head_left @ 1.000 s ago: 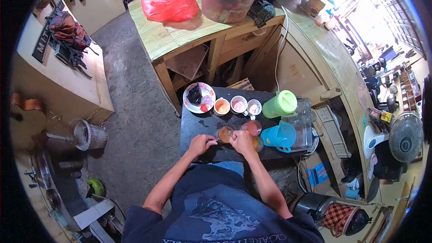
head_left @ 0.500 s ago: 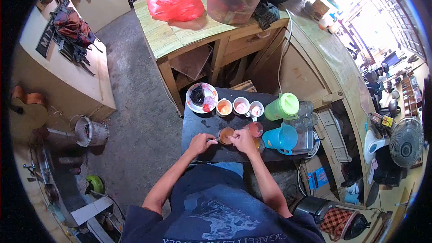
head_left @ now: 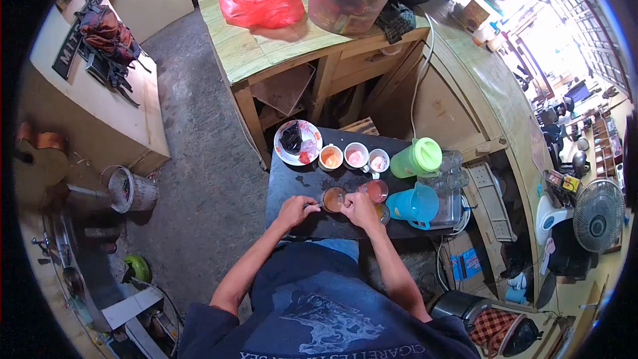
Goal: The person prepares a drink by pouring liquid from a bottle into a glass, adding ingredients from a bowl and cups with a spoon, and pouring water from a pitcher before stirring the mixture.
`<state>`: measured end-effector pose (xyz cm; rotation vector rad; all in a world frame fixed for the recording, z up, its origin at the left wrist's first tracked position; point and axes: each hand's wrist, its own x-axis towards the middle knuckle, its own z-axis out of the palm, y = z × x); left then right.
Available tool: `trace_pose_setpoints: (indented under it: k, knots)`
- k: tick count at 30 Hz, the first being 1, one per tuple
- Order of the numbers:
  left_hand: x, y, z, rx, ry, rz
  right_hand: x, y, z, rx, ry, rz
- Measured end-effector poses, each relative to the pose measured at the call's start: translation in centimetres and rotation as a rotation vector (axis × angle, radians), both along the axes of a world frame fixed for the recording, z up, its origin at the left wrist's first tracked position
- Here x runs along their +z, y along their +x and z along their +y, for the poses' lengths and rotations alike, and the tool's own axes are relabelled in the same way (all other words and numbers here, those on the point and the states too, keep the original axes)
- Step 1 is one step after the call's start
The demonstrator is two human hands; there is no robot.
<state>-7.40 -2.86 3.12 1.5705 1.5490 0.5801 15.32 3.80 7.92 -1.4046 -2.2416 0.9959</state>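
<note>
Your hands are close together at the glass mug [head_left: 330, 201] of brown liquid, near edge of the dark surface [head_left: 287, 185]. Left hand [head_left: 296, 212] is closed on the mug's handle side; right hand [head_left: 361, 210] is bunched at the opposite rim, can't tell if it's gripping anything. Mug's upright, clear-walled, contents opaque brown. Just right of it: a glass [head_left: 377, 190] of pinkish-red liquid, plus an amber one [head_left: 383, 213] partly behind your right hand. Beyond: three white cups [head_left: 329, 169], one with orange contents, two pink. Plate [head_left: 280, 152] on their left carries a black bag [head_left: 291, 138]. Green pitcher [head_left: 416, 158] and blue pitcher [head_left: 413, 205] stand right, contents unreadable.
</note>
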Motion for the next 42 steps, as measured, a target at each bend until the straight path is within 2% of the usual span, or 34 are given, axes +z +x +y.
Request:
trace_pose_setpoints:
  k: [1,4,7,10,13,16,19,22,25,28,31,34,37,40,42]
  knots:
    - [-0.2,-0.1,0.0,0.001,0.003,0.001,0.3,0.1,0.2,0.05,-0.051,-0.009]
    - [-0.4,0.1,0.1,-0.008,0.002,0.008,-0.1,-0.1,0.5,-0.082,-0.085,0.153]
    - [-0.4,0.0,-0.1,0.0,-0.022,0.013,-0.4,-0.1,0.5,-0.063,0.065,0.022]
    - [-0.2,0.0,0.2,0.002,-0.042,-0.002,-0.2,0.0,0.6,0.03,-0.101,0.016]
    - [-0.1,-0.1,0.3,0.006,-0.066,0.004,-0.2,-0.3,0.7,-0.077,-0.081,0.178]
    - [0.0,-0.2,0.0,0.015,-0.044,-0.002,-0.3,-0.4,0.5,-0.076,0.055,-0.003]
    - [-0.3,-0.2,0.0,0.018,-0.045,0.0,-0.2,0.1,0.7,0.046,-0.06,0.065]
    - [-0.3,0.0,0.1,0.023,-0.041,0.002,-0.8,-0.4,0.7,-0.143,-0.128,0.209]
    - [-0.1,-0.2,-0.1,0.029,-0.064,0.002,-0.7,-0.2,0.8,-0.032,0.159,0.034]
    - [-0.5,-0.2,0.1,0.022,-0.038,-0.016,-0.3,0.0,0.9,0.023,-0.09,0.106]
    - [-0.3,-0.3,0.1,0.021,-0.034,-0.005,-0.6,-0.4,1.1,-0.118,-0.121,0.184]
    - [-0.4,-0.3,0.0,0.022,-0.056,-0.016,-0.3,-0.5,1.2,-0.032,0.066,0.031]
    - [-0.8,-0.3,0.2,0.019,-0.03,-0.001,0.3,-0.3,1.8,0.135,-0.034,0.064]
    - [-1.2,-0.4,0.5,0.018,-0.036,0.009,0.0,-0.6,1.9,-0.063,-0.067,0.185]
    - [-1.4,-0.4,0.5,0.033,-0.067,0.011,-0.3,-0.3,1.8,-0.047,-0.006,0.11]
